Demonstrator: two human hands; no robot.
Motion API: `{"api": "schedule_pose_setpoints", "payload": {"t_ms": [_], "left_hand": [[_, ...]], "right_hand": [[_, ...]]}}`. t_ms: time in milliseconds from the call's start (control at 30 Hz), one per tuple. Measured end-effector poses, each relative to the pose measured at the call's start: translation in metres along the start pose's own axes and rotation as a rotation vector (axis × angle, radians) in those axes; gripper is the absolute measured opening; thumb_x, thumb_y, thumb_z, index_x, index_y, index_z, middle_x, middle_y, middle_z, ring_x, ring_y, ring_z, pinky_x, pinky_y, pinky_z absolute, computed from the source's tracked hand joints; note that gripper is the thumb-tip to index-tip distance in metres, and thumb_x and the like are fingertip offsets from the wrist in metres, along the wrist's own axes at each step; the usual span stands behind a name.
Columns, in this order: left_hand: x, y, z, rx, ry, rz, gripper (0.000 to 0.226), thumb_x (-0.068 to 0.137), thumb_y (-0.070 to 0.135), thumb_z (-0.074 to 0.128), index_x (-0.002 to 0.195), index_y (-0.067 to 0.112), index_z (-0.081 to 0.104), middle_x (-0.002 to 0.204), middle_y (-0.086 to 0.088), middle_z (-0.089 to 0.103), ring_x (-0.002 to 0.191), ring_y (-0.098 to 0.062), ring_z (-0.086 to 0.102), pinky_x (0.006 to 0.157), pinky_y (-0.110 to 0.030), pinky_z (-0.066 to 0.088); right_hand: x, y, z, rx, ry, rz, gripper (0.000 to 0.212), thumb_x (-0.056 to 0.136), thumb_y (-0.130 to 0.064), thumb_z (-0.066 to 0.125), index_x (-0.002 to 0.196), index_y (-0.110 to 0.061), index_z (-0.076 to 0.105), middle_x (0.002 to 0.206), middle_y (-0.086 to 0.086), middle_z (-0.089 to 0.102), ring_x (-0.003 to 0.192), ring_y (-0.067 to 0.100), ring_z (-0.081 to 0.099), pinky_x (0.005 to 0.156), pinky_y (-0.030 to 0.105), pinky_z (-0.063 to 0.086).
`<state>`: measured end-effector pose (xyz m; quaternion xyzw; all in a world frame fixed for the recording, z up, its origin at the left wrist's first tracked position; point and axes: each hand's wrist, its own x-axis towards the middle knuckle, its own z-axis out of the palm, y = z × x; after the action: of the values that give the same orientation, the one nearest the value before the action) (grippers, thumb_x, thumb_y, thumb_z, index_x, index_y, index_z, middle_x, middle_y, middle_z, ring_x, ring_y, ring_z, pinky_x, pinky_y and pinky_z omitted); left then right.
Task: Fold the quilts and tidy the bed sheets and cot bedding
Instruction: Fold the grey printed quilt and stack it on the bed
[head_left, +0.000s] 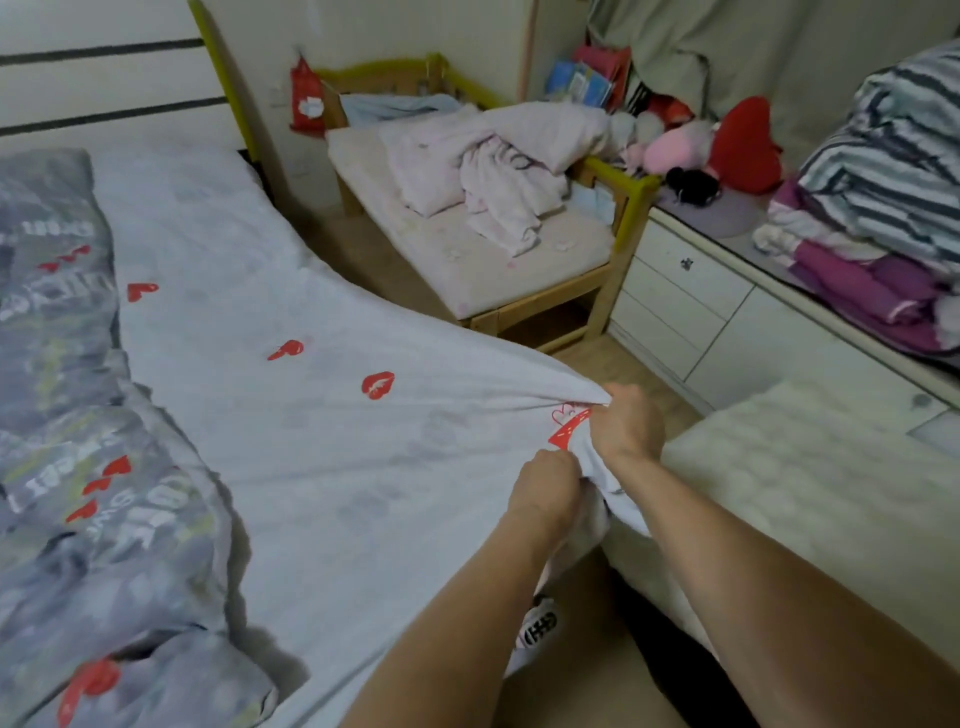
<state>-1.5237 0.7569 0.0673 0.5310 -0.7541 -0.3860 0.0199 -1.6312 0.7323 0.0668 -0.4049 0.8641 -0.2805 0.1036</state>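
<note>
A white bed sheet (291, 395) with red heart and lip prints covers the big bed, and its right edge is lifted off the mattress. My right hand (626, 423) grips the raised corner of the sheet. Just below it, my left hand (545, 491) grips the bunched sheet edge. A grey printed quilt (62, 415) lies rumpled along the bed's left side. The small wooden cot (524, 283) stands at the back, with a crumpled pink blanket (488, 171) on its mattress.
A second mattress (810, 499) lies at the right, close to my right forearm. White drawers (691, 296) stand behind it, carrying folded striped and purple bedding (883, 223) and plush toys (691, 145). A narrow strip of floor (613, 358) runs between the beds. A shoe (540, 626) shows below my arms.
</note>
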Motion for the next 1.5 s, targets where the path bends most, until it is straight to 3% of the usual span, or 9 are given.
{"api": "schedule_pose_setpoints", "payload": {"t_ms": [300, 467, 633, 800, 933, 1033, 1133, 1300, 1500], "left_hand": [[0.029, -0.056, 0.002, 0.096, -0.238, -0.242, 0.034, 0.097, 0.015, 0.045, 0.125, -0.002, 0.054, 0.127, -0.018, 0.055, 0.117, -0.033, 0.053, 0.094, -0.036, 0.043], [0.014, -0.108, -0.056, -0.829, 0.061, -0.490, 0.018, 0.095, 0.016, 0.044, 0.089, 0.009, 0.059, 0.084, -0.009, 0.057, 0.070, -0.023, 0.055, 0.061, -0.029, 0.046], [-0.045, -0.205, -0.151, -1.211, 0.120, -0.596, 0.078, 0.085, 0.078, 0.032, 0.098, 0.007, 0.062, 0.091, -0.010, 0.068, 0.086, -0.026, 0.065, 0.065, -0.033, 0.051], [-0.112, -0.296, -0.235, -1.127, 0.199, -0.602, 0.053, 0.079, 0.062, 0.059, 0.089, 0.010, 0.065, 0.082, -0.008, 0.065, 0.075, -0.023, 0.063, 0.070, -0.031, 0.051], [-0.178, -0.368, -0.273, -1.087, 0.355, -0.548, 0.027, 0.094, 0.033, 0.046, 0.107, 0.014, 0.061, 0.092, -0.009, 0.064, 0.080, -0.022, 0.060, 0.071, -0.029, 0.049], [-0.234, -0.419, -0.298, -1.087, 0.531, -0.500, 0.030, 0.100, 0.028, 0.041, 0.113, 0.011, 0.061, 0.099, -0.011, 0.065, 0.081, -0.024, 0.062, 0.067, -0.030, 0.050], [-0.287, -0.478, -0.322, -0.973, 0.656, -0.545, 0.025, 0.099, 0.025, 0.043, 0.104, 0.009, 0.061, 0.095, -0.013, 0.062, 0.070, -0.023, 0.059, 0.058, -0.029, 0.050], [-0.381, -0.597, -0.290, -0.585, 0.585, -0.862, 0.023, 0.090, 0.000, 0.050, 0.107, -0.012, 0.061, 0.102, -0.027, 0.067, 0.077, -0.033, 0.065, 0.064, -0.040, 0.060], [-0.418, -0.637, -0.193, -0.362, 0.162, -0.885, 0.029, 0.089, 0.008, 0.050, 0.115, -0.002, 0.058, 0.112, -0.023, 0.061, 0.098, -0.034, 0.061, 0.074, -0.032, 0.047]], "right_hand": [[0.001, -0.004, 0.056, -0.088, -0.400, -0.167, 0.017, 0.093, -0.016, 0.052, 0.090, -0.008, 0.066, 0.095, 0.013, 0.067, 0.082, 0.029, 0.056, 0.065, 0.028, 0.033], [-0.012, -0.063, 0.076, 0.244, -0.541, -0.060, 0.016, 0.089, -0.016, 0.061, 0.082, -0.003, 0.066, 0.077, 0.010, 0.062, 0.073, 0.021, 0.050, 0.055, 0.028, 0.035], [-0.097, -0.175, 0.104, 0.514, -0.803, -0.071, 0.019, 0.086, -0.013, 0.064, 0.098, 0.001, 0.069, 0.099, 0.023, 0.069, 0.084, 0.025, 0.065, 0.074, 0.036, 0.052], [-0.206, -0.270, 0.131, 0.584, -1.009, -0.261, 0.019, 0.091, -0.007, 0.058, 0.107, -0.002, 0.067, 0.094, 0.014, 0.069, 0.083, 0.016, 0.065, 0.071, 0.020, 0.047], [-0.295, -0.331, 0.155, 0.596, -1.076, -0.375, 0.019, 0.092, -0.003, 0.057, 0.106, 0.008, 0.064, 0.089, 0.002, 0.058, 0.088, 0.018, 0.056, 0.078, 0.027, 0.044], [-0.358, -0.378, 0.171, 0.575, -1.081, -0.481, 0.018, 0.091, -0.003, 0.059, 0.100, 0.011, 0.063, 0.092, 0.016, 0.058, 0.085, 0.018, 0.053, 0.076, 0.033, 0.045], [-0.417, -0.421, 0.185, 0.518, -1.155, -0.629, 0.012, 0.086, -0.005, 0.064, 0.097, -0.001, 0.068, 0.084, 0.004, 0.062, 0.072, 0.006, 0.055, 0.063, 0.019, 0.046], [-0.530, -0.429, 0.262, 0.059, -1.346, -0.845, 0.030, 0.084, -0.003, 0.065, 0.112, 0.005, 0.062, 0.084, 0.010, 0.059, 0.072, 0.017, 0.054, 0.060, 0.020, 0.041], [-0.550, -0.333, 0.331, -0.537, -1.459, -1.143, 0.086, 0.079, -0.050, 0.072, 0.147, -0.016, 0.032, 0.149, 0.010, 0.037, 0.136, 0.026, 0.036, 0.113, 0.036, 0.026]]}}
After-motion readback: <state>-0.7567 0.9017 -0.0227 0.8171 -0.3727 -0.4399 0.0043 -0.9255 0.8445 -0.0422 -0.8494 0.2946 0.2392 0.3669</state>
